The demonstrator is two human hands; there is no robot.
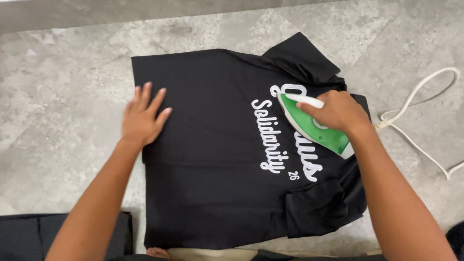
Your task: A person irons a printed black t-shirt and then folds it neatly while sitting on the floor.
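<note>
Dark folded cloth (29, 234) sits nearest us, below the black T-shirt (217, 164).
Our left hand (141, 118) presses it flat, fingers spread; our right hand (338, 112) grips the green iron (314, 129) over its white lettering, sleeves unsmoothed.

Matt black cloth for the T-shirt (212, 159). Glossy green and white plastic on the iron (309, 126). Mottled grey stone-look floor (63, 111).

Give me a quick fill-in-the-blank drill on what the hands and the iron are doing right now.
1. The right hand grips a green and white ____.
2. The left hand lies ____ on the black T-shirt.
3. The white cord trails over the grey ____.

Missing words: iron; flat; floor
</note>
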